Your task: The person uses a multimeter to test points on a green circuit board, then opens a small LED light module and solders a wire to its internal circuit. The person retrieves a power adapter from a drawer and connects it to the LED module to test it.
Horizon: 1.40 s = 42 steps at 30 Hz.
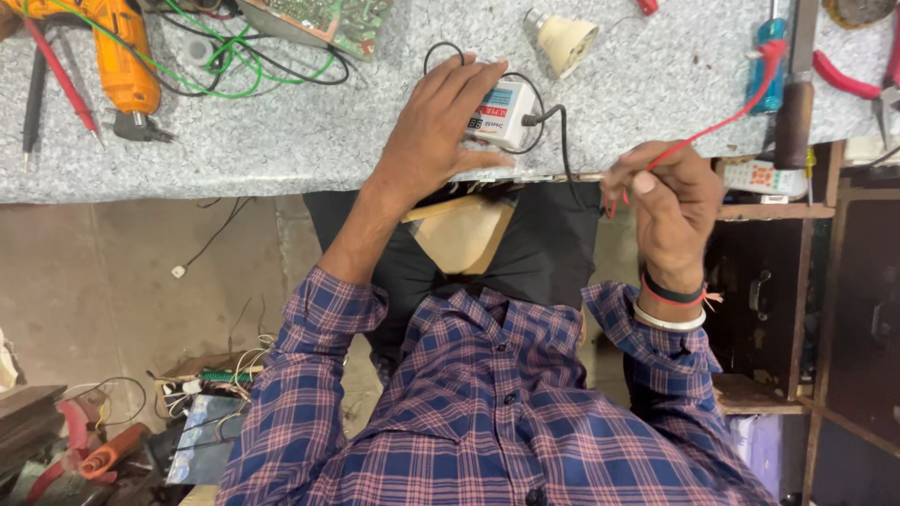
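Two hands at a speckled grey workbench [281,141]: left hand [433,131] spread flat, fingers apart, pressing down on a small white adapter box [506,112] near the bench's front edge; right hand [667,201] just off that edge, fingertips pinched together on a thin red wire [722,125] running up toward the blue screwdriver [771,56]. Seemingly a probing or connecting step — next move likely calls for bringing the wire end across to the box, steadily held. Black cord [562,141] looping beside the box in the way; orange drill [122,56], circuit board [328,19], white bulb [562,39] and red-handled pliers [848,80] scattered around.
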Available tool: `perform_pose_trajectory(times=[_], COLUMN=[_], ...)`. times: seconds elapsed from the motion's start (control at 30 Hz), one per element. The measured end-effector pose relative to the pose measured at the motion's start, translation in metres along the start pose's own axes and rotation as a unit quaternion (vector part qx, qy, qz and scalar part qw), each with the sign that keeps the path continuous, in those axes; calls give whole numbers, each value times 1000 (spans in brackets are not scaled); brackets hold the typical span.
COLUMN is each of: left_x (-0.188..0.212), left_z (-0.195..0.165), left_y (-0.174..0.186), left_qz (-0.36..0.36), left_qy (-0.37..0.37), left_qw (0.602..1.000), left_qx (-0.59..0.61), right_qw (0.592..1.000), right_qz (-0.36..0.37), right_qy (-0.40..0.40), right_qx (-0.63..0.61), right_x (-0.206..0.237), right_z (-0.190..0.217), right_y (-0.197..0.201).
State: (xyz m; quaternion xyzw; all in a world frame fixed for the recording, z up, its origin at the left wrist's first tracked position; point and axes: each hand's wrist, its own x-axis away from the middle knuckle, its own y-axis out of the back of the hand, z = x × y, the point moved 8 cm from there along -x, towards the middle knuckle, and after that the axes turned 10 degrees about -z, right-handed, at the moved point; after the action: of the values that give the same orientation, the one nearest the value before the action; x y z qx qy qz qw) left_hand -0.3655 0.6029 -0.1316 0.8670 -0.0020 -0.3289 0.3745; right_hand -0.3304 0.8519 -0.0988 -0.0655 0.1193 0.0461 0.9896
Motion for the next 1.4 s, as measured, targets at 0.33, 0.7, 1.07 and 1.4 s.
perform_pose_trajectory(times=[0.33, 0.7, 1.07, 1.4], left_x=[-5, -44, 3, 23], left_z=[-43, -136, -105, -56], left_y=[44, -64, -69, -62], left_qz=[-66, -52, -59, 24], left_qy=[40, 143, -31, 33], left_qw=[996, 937, 996, 999], left_qx=[35, 315, 55, 21], right_qw=[991, 951, 990, 991], right_qz=[34, 73, -68, -61], right_qy=[-91, 8, -46, -120], right_qx=[87, 301, 113, 8], right_x=[-9, 15, 21, 13], right_z=[-4, 28, -44, -88], right_y=[-36, 40, 33, 34])
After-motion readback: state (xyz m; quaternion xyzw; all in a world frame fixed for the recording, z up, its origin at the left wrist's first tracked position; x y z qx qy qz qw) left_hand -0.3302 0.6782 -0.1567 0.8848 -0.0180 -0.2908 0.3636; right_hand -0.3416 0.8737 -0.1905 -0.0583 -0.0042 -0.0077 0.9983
